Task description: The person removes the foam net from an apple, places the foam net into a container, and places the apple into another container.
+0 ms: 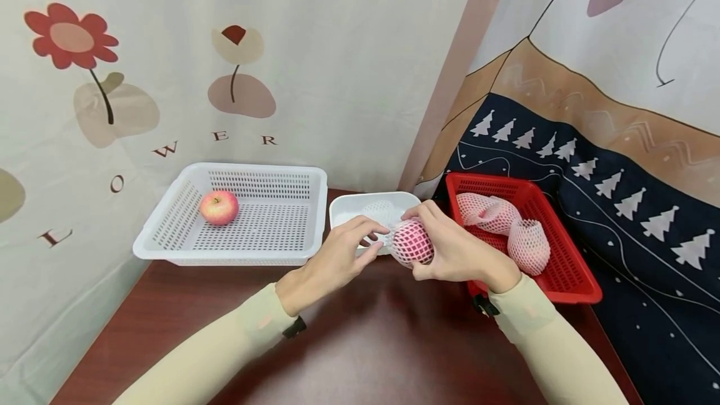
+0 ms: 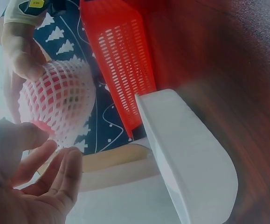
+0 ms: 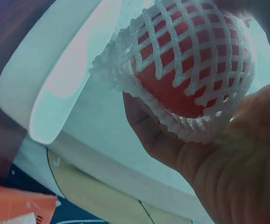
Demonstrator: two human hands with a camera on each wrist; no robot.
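My right hand (image 1: 450,245) grips an apple (image 3: 172,88) wrapped in a white foam net (image 3: 148,39), thumb and fingers around its sides. Red skin shows through the mesh and through a wider gap in it. To the left, my left hand (image 1: 337,255) has its fingers loosely bent and parted, with the fingertips right at the net's loose end. In the left wrist view, the left fingers (image 2: 62,175) hold nothing between them. Behind both hands stands a small white tray (image 1: 345,205), with a piece of foam netting (image 1: 379,208) inside.
At the left, a white perforated basket (image 1: 259,258) holds one bare apple (image 1: 219,207). A red basket (image 1: 562,255) at the right contains several net-wrapped fruits (image 1: 529,247). Everything stands on a dark red-brown table (image 1: 360,355), with printed curtains (image 1: 349,67) behind and beside it.
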